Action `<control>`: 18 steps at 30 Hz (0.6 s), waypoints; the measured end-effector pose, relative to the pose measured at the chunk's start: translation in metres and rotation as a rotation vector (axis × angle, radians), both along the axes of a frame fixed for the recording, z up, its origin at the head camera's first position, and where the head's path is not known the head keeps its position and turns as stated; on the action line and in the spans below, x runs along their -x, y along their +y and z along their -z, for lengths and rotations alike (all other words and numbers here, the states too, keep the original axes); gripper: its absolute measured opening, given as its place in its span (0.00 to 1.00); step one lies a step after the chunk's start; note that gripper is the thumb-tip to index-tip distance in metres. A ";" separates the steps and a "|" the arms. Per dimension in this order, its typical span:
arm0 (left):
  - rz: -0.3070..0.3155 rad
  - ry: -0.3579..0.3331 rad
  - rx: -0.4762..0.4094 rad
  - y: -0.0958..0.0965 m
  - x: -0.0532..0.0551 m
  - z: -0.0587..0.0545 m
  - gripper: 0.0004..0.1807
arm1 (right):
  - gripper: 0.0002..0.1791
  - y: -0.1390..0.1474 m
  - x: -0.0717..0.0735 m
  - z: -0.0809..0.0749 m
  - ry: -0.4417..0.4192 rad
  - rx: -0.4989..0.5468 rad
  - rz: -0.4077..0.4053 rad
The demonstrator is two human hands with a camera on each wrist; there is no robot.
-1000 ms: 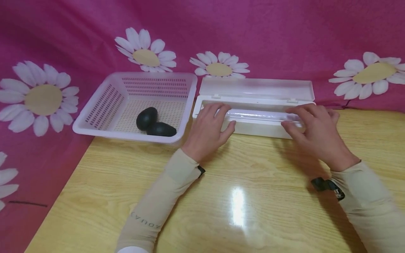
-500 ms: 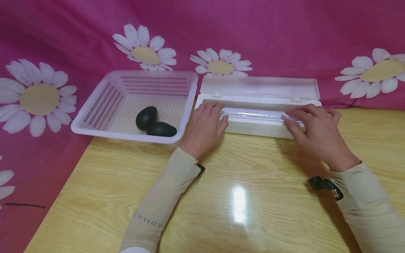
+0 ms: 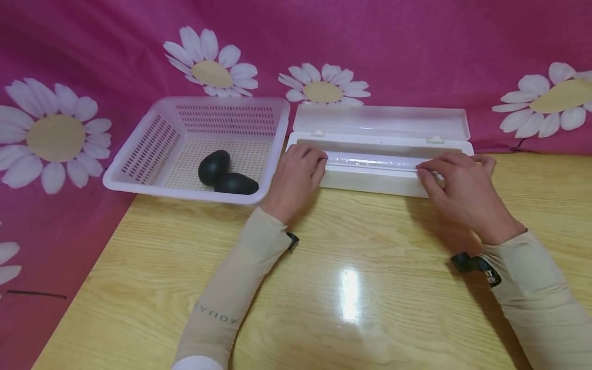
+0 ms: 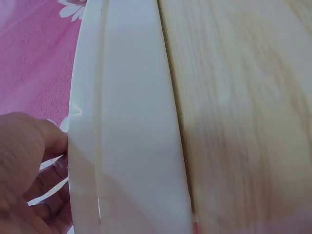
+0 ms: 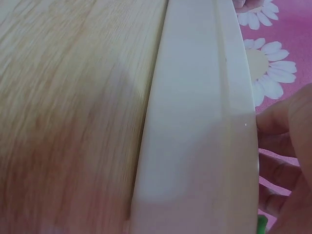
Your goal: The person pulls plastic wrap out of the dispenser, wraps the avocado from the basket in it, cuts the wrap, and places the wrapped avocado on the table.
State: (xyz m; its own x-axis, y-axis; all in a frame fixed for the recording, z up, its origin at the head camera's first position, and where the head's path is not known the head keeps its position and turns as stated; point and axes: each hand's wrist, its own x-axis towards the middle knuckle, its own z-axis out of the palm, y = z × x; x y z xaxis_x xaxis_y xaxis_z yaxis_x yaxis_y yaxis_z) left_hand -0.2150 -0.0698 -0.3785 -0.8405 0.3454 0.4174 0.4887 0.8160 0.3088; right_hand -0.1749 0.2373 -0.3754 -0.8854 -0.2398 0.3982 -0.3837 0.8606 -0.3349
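Clamps a pale, shiny roll (image 3: 370, 160) near both ends, between thumb and forefinger of the left hand (image 3: 296, 177) at one and of the right hand (image 3: 462, 189) at the other. Has it lengthwise inside a long white box (image 3: 365, 181), spanning from grip to grip just behind the front wall. Cannot tell from the wrist views how the fingertips sit, because of the box rim in front of them. Has the box lid (image 3: 379, 121) tipped back beyond both grips. Just left of the left hand, shows a pale slotted basket (image 3: 226, 121), and inside it two dark oval objects (image 3: 214, 168), touching each other. Nearer than the grips, shows a wood-grain table top (image 3: 324, 298); farther off, behind lid and basket, a magenta cloth (image 3: 416, 51) with white daisies. Wears beige sleeves (image 3: 231, 285) down to both wrists, and below the right hand a black strap (image 3: 464, 263)
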 end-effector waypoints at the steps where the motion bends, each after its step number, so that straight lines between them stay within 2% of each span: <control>1: -0.002 -0.012 -0.002 0.000 0.000 -0.001 0.13 | 0.13 0.000 0.001 0.000 0.002 0.006 0.001; 5: -0.024 -0.070 0.005 0.001 0.000 -0.002 0.14 | 0.13 0.002 0.002 0.000 -0.003 0.023 0.002; 10: -0.028 -0.099 -0.018 0.001 -0.001 -0.002 0.15 | 0.14 0.002 0.002 0.002 -0.018 0.030 0.008; 14: -0.021 -0.093 -0.034 0.001 0.000 -0.001 0.14 | 0.14 0.002 0.002 0.002 -0.035 0.029 0.002; 18: -0.021 -0.066 0.016 0.004 0.003 -0.001 0.14 | 0.14 0.003 0.003 0.001 -0.048 0.016 -0.001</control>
